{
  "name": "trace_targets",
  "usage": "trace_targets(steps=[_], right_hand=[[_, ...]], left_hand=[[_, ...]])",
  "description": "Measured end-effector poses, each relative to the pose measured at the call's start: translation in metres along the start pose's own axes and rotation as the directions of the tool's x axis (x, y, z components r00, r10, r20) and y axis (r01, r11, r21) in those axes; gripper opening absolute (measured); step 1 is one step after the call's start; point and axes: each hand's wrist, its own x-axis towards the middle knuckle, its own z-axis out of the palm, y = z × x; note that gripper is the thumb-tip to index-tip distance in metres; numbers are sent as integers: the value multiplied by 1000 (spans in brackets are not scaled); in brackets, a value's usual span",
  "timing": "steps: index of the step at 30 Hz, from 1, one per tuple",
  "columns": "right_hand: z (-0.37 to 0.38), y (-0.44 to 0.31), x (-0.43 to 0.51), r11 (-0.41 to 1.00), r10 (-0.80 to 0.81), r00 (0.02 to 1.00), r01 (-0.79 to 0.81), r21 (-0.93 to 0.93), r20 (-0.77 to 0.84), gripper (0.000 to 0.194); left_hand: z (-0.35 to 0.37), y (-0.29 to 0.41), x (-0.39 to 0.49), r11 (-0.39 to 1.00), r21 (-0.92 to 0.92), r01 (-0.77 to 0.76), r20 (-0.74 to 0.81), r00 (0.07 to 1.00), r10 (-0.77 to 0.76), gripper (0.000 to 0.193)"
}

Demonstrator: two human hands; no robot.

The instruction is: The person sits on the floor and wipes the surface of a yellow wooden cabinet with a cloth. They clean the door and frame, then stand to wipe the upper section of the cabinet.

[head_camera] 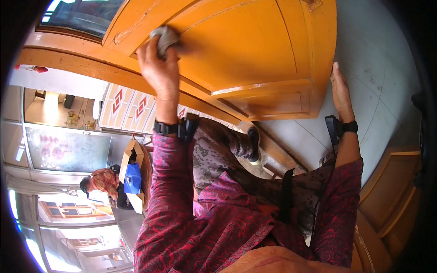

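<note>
A crumpled grey cloth (pixel 166 38) is held in my left hand (pixel 158 68), against the panelled face of an orange wooden door (pixel 245 51). The hand and cloth are slightly blurred. The cloth lies near the corner of the large panel, close to the glass pane (pixel 82 15). At the door's outer edge is my right hand (pixel 340 87), its fingers extended and nothing in its grip. It seems to rest along that edge. Black straps with devices are on both wrists.
The wooden door frame (pixel 85 68) runs beside the door to a threshold (pixel 283 150) near my shoe. Grey floor tiles (pixel 368 105) lie right, another wooden door (pixel 392 191) lower right. At left are white-and-red boxes (pixel 117 105), an open carton (pixel 138 203) with a blue bag (pixel 133 178), and a seated person (pixel 104 184).
</note>
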Motion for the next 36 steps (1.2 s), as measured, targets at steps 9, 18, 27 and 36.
trace_targets(steps=[9, 18, 27, 36], right_hand=[[2, 4, 3, 998, -28, 989, 20, -63, -143, 82], [-7, 13, 10, 999, -24, 992, 19, -42, -126, 78], [-3, 14, 11, 998, -39, 987, 30, -61, -153, 79], [-9, 19, 13, 997, -61, 994, 57, -51, -89, 81]], left_hand=[[43, 152, 27, 954, -273, -122, 62, 988, 144, 52], [68, 193, 28, 954, -141, -264, 84, 957, 277, 46], [109, 179, -102, 876, -234, -422, 332, 812, 480, 48], [58, 52, -97, 937, -344, -60, 206, 969, 138, 53]])
